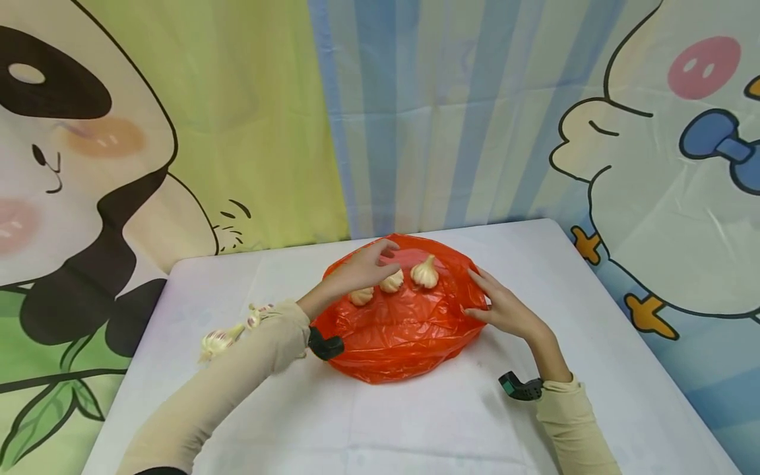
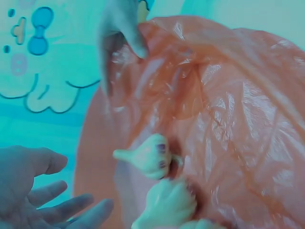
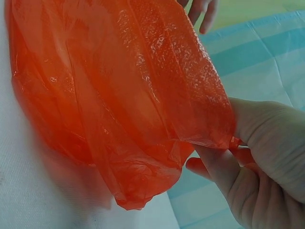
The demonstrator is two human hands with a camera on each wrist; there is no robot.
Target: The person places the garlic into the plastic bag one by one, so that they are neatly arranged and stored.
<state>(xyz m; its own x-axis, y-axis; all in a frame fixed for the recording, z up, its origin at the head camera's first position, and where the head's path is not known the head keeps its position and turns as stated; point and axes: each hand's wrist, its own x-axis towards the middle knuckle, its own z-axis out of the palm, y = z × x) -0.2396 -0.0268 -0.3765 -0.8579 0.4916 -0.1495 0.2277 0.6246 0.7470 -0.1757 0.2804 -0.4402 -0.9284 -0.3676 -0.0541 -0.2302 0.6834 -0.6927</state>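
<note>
Red plastic bag (image 1: 380, 364) mid-way across the white surface (image 1: 427, 425), mouth spread; three garlic bulbs (image 1: 424, 273) inside. Right hand (image 1: 503, 306): grip pinching the bag's right rim. Left hand (image 1: 363, 266) over its far left part, fingers loosely spread, grip holding nothing. More garlic (image 1: 217, 344) at left.

A red plastic bag (image 1: 392, 330) lies spread open at the middle of a white worktop (image 1: 439, 422). Three garlic bulbs (image 1: 424, 272) sit inside, in a slanting row from near left to far right. The left hand (image 1: 363, 267) hangs over the bag's far left part, fingers apart and loosely bent, while the right hand (image 1: 507, 311) holds the bag's right edge. More garlic (image 1: 218, 343) lies on the left, partly behind a beige sleeve (image 1: 237, 376). Beyond, a patterned backdrop (image 1: 439, 119) shows a panda on the left and a white bird on the right.
</note>
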